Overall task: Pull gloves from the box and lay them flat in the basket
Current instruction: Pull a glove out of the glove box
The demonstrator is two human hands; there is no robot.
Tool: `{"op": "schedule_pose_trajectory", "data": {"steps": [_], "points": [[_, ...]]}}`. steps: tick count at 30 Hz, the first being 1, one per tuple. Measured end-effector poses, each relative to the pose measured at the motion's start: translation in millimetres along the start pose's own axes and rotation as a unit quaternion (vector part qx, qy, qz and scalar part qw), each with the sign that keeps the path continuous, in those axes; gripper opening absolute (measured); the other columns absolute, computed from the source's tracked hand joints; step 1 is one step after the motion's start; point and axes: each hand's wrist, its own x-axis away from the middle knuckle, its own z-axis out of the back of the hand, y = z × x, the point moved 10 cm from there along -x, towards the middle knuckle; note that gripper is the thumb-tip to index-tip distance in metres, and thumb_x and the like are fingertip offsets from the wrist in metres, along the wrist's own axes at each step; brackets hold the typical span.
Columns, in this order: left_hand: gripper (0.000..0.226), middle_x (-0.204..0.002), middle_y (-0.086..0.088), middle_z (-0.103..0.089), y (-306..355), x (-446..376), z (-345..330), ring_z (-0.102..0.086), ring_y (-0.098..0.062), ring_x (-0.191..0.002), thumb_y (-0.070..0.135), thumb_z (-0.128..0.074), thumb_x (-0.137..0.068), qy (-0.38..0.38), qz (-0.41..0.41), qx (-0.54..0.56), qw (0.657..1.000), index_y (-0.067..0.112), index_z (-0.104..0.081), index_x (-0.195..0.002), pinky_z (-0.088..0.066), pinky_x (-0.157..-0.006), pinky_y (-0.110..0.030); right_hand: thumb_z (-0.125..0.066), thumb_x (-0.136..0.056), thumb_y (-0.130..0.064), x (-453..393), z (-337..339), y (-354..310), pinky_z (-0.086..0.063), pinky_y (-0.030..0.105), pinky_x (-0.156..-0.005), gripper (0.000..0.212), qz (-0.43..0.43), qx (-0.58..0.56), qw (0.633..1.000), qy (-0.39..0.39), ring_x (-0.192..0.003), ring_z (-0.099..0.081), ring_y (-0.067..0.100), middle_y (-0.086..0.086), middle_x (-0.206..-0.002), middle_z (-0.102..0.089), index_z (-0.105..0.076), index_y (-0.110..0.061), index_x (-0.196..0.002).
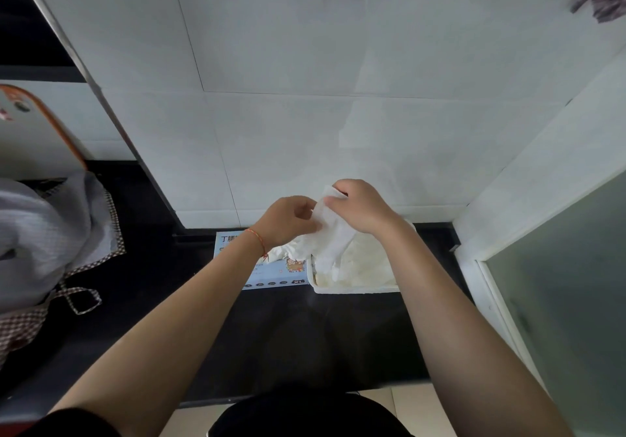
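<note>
Gloves: one white glove [330, 233] hangs in the air between both hands, above the box and basket; the left hand [288, 221] pinches its edge at about 9 o'clock of the glove, fingers curled on it; the right hand [360, 206] grips its top at 1 o'clock, fingers closed round the material. Below, the blue glove box [271, 274] lies on the dark bench [305, 335], with more white material bunched at its opening; touching it at 3 o'clock sits the white basket [355, 289], holding what look like pale gloves already laid inside, though the forearm hides part of it. At 9 o'clock of the bench lies a checked cloth [50, 240].
</note>
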Motion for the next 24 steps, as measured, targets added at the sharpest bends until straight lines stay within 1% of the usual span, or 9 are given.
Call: {"op": "schedule_pose_trajectory", "data": {"steps": [1, 4, 8, 10, 13, 17, 20, 22, 24], "points": [[0.002, -0.073, 0.004, -0.057, -5.8, -1.6, -3.3, -0.049, -0.009, -0.066, 0.009, -0.070, -0.084, -0.009, 0.012, 0.005, 1.000, 0.009, -0.068, -0.085, -0.042, -0.066, -0.021, -0.055, -0.089, -0.014, -0.2, 5.3, 0.4, -0.022, 0.033, -0.055, 0.027, 0.007, -0.009, 1.000, 0.019, -0.062, -0.029, 0.017, 0.003, -0.067, -0.031, -0.037, -0.013, -0.069], [0.024, -0.062, 0.003, -0.046, -23.1, -5.6, -10.0, -0.036, -0.008, -0.052, 0.020, -0.070, -0.088, -0.020, 0.040, -0.004, 0.999, 0.006, -0.064, -0.069, -0.032, -0.053, -0.017, -0.055, -0.088, -0.015, 0.6, 21.7, 8.3, -0.022, 0.030, -0.053, 0.030, 0.007, -0.042, 0.996, 0.072, -0.060, -0.028, 0.015, 0.000, -0.064, -0.031, -0.035, -0.014, -0.067], [0.027, -0.061, 0.001, -0.034, -42.4, -11.6, -6.8, -0.028, -0.010, -0.053, 0.028, -0.072, -0.087, 0.010, 0.066, 0.004, 0.998, 0.009, -0.067, -0.068, -0.025, -0.053, -0.023, -0.058, -0.091, -0.019, 3.0, 34.3, 27.9, -0.028, 0.026, -0.054, 0.026, -0.012, -0.069, 0.992, 0.104, -0.059, -0.035, 0.013, -0.001, -0.063, -0.039, -0.049, -0.005, -0.070], [0.029, -0.066, -0.003, -0.038, -46.9, -15.0, -3.7, -0.033, -0.013, -0.060, 0.027, -0.071, -0.086, 0.030, 0.071, 0.037, 0.996, 0.000, -0.066, -0.077, -0.028, -0.060, -0.027, -0.058, -0.091, -0.020, 3.8, 37.9, 39.9, -0.029, 0.027, -0.055, 0.027, -0.027, -0.085, 0.990, 0.106, -0.056, -0.036, 0.012, -0.005, -0.059, -0.040, -0.051, -0.013, -0.066], [0.019, -0.072, -0.001, -0.056, -40.9, -17.9, -2.2, -0.053, -0.009, -0.068, 0.015, -0.062, -0.087, 0.037, 0.055, 0.141, 0.988, 0.000, -0.066, -0.077, -0.042, -0.071, -0.023, -0.060, -0.091, -0.022, 4.7, 36.2, 61.5, -0.034, 0.025, -0.055, 0.017, -0.064, -0.126, 0.986, 0.094, -0.056, -0.045, 0.012, -0.003, -0.062, -0.050, -0.067, -0.014, -0.078], [0.011, -0.067, 0.000, -0.046, -38.4, -26.5, -15.4, -0.049, -0.011, -0.058, 0.013, -0.054, -0.079, 0.006, 0.071, 0.282, 0.957, 0.011, -0.047, -0.071, -0.046, -0.058, -0.017, -0.064, -0.091, -0.028, 10.3, 25.9, 96.2, -0.042, 0.025, -0.063, 0.016, -0.125, -0.225, 0.963, 0.076, -0.067, -0.057, 0.012, 0.006, -0.076, -0.063, -0.072, -0.014, -0.091], [0.022, -0.062, 0.003, -0.047, -52.6, -39.7, -28.4, -0.044, -0.012, -0.053, 0.013, -0.055, -0.087, 0.015, 0.116, 0.242, 0.963, 0.015, -0.047, -0.067, -0.036, -0.046, -0.018, -0.063, -0.091, -0.029, 10.3, 12.4, 128.3, -0.049, 0.030, -0.077, 0.015, -0.166, -0.259, 0.950, 0.060, -0.083, -0.067, 0.016, 0.004, -0.089, -0.072, -0.072, -0.018, -0.094], [0.023, -0.066, 0.003, -0.051, -68.6, -47.5, -39.8, -0.044, -0.013, -0.056, 0.016, -0.055, -0.090, 0.009, 0.152, 0.176, 0.973, 0.017, -0.052, -0.068, -0.032, -0.046, -0.020, -0.063, -0.090, -0.027, 9.7, 1.2, 147.3, -0.052, 0.035, -0.086, 0.015, -0.192, -0.274, 0.941, 0.045, -0.091, -0.067, 0.015, -0.006, -0.096, -0.070, -0.068, -0.025, -0.103], [0.019, -0.068, 0.001, -0.050, -84.8, -57.9, -55.0, -0.040, -0.014, -0.055, 0.022, -0.058, -0.088, -0.007, 0.178, 0.097, 0.979, 0.018, -0.053, -0.070, -0.029, -0.047, -0.023, -0.061, -0.088, -0.022, 10.2, -4.9, 166.8, -0.053, 0.035, -0.088, 0.029, -0.218, -0.265, 0.939, 0.036, -0.096, -0.063, 0.014, -0.006, -0.108, -0.063, -0.058, -0.033, -0.115]]}}
